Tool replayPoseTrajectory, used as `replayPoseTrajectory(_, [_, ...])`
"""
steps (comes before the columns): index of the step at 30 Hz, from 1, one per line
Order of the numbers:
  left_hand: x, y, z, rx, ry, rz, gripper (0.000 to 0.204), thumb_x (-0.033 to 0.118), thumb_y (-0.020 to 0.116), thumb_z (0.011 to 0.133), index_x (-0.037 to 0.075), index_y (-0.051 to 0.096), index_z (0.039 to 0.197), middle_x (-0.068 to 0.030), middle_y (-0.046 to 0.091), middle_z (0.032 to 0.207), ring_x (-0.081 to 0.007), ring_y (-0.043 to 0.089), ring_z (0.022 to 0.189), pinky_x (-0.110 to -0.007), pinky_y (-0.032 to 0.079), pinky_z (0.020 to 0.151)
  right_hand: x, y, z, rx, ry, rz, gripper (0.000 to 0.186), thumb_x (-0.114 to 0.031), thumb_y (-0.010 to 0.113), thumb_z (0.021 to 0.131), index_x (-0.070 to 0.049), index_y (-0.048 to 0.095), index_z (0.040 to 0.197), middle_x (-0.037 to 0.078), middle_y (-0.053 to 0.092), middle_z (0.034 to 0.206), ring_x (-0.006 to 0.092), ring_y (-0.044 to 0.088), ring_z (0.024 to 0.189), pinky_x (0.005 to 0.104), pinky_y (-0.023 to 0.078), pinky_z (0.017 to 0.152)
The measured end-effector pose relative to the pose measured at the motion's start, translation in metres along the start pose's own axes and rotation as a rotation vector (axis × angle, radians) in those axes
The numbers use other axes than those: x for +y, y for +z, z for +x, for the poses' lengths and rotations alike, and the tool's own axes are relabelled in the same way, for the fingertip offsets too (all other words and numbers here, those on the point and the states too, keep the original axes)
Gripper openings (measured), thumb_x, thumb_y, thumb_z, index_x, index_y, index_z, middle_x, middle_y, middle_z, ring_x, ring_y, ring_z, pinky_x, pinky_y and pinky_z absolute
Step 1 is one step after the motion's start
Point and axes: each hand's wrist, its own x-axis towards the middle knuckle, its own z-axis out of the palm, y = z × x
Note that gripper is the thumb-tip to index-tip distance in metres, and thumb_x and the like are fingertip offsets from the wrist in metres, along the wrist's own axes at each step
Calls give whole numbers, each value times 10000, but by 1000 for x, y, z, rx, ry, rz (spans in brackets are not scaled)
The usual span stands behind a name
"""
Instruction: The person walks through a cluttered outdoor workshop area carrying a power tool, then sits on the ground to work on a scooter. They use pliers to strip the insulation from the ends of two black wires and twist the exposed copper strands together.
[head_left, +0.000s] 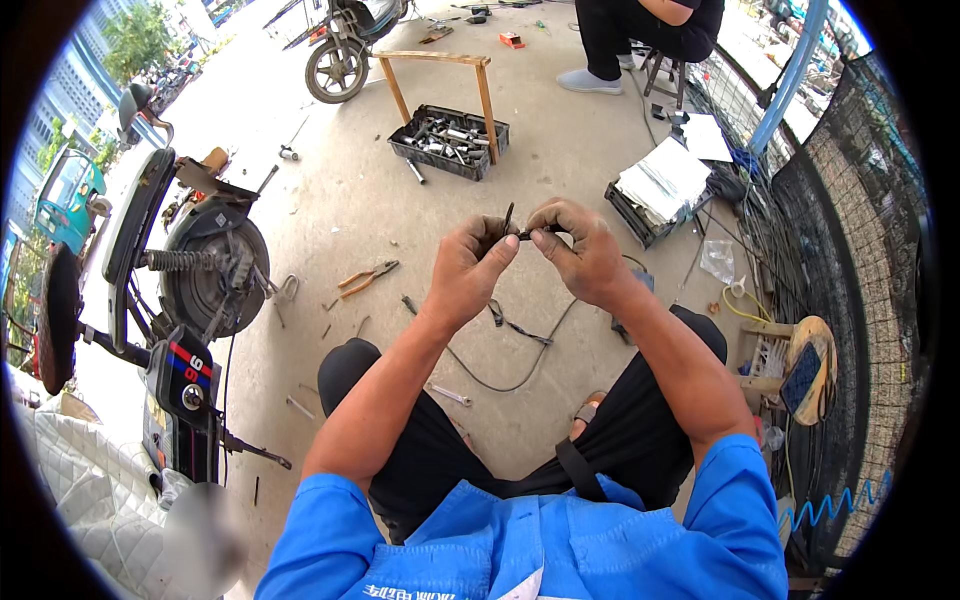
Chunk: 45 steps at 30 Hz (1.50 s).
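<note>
My left hand (475,265) and my right hand (582,255) meet in front of me above the floor, both closed. Between their fingertips is a thin black piece (510,216), its narrow end sticking up beside my left thumb. The fingers cover most of it, so its exact kind cannot be made out. Below my hands a black cable (547,341) lies on the concrete in a loose loop, with a connector at one end. Pliers with orange handles (368,279) lie to the left of it. A wrench (451,395) rests between my knees.
A partly dismantled scooter (190,380) stands close on my left. Ahead is a black crate (432,164) of metal parts with a wooden handle. To the right are a box with papers (665,175), cables and a mesh fence (850,200). A person (645,40) sits at the back.
</note>
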Motion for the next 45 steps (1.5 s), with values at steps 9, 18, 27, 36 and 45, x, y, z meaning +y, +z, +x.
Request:
replayPoseTrajectory(9, [2, 1, 0, -9, -51, -2, 179, 132, 669, 931, -17, 642, 1026, 10, 628, 847, -48, 533, 751, -225, 445, 642, -2, 4, 0, 84, -110, -36, 104, 55, 619, 839, 9, 582, 924, 129, 618, 894, 268, 612, 799, 360, 493, 705])
replayPoseTrajectory(18, [-5, 2, 0, -19, 25, -26, 140, 72, 674, 916, -5, 616, 1018, 2, 637, 861, -41, 541, 731, -211, 449, 615, -4, 8, 3, 111, -285, -169, 199, 113, 607, 763, -4, 555, 915, 139, 598, 921, 309, 595, 837, 390, 490, 704])
replayPoseTrajectory(27, [-6, 1, 1, -11, 35, -12, 155, 92, 673, 921, -22, 617, 1009, -3, 626, 841, -53, 547, 751, -236, 462, 648, -4, 8, 3, 130, -296, -184, 168, 85, 638, 792, 1, 564, 918, 135, 606, 920, 302, 607, 824, 382, 495, 692])
replayPoseTrajectory(36, [6, 0, 1, -4, -74, -105, 218, 206, 651, 963, -11, 632, 965, 20, 582, 757, -45, 487, 657, -219, 399, 566, 4, 5, 2, 54, -33, 8, 94, -11, 647, 899, 37, 656, 980, 131, 663, 914, 241, 659, 803, 332, 516, 707])
replayPoseTrajectory(45, [1, -1, 3, -59, -224, -334, 182, 192, 574, 1002, 40, 553, 903, 47, 450, 700, -27, 350, 566, -193, 255, 477, 3, 1, -1, -53, 192, 157, 168, -94, 659, 934, 42, 628, 1028, 62, 650, 925, 123, 619, 847, 279, 516, 776])
